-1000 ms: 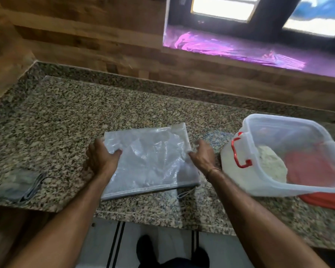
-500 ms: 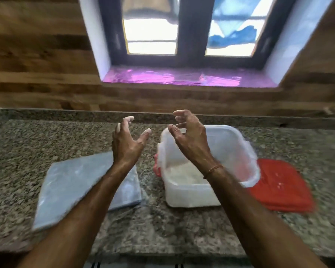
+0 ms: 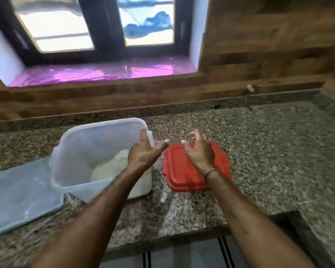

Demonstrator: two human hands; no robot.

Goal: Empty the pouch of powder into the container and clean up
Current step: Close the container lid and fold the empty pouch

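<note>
a speckled granite bench (image 3: 269, 151) carries a flat clear plastic pouch (image 3: 17, 194) at the left. just beside it stands an open translucent container (image 3: 81, 144) with white powder (image 3: 112, 165) heaped inside. a red lid (image 3: 182, 171) lies just right of the container. the left hand (image 3: 143, 153) and right hand (image 3: 200, 151) hover, fingers loosely spread, gripping nothing.

A speckled brown-grey granite counter (image 3: 269, 151) runs along a wood-panelled wall. A flattened clear plastic pouch (image 3: 17, 194) lies at its left end, its right edge meeting the left side of a translucent container (image 3: 70, 151) that stands upright. Just right of the container, with a strip of granite between them, a red lid (image 3: 182, 171) lies flat.
</note>
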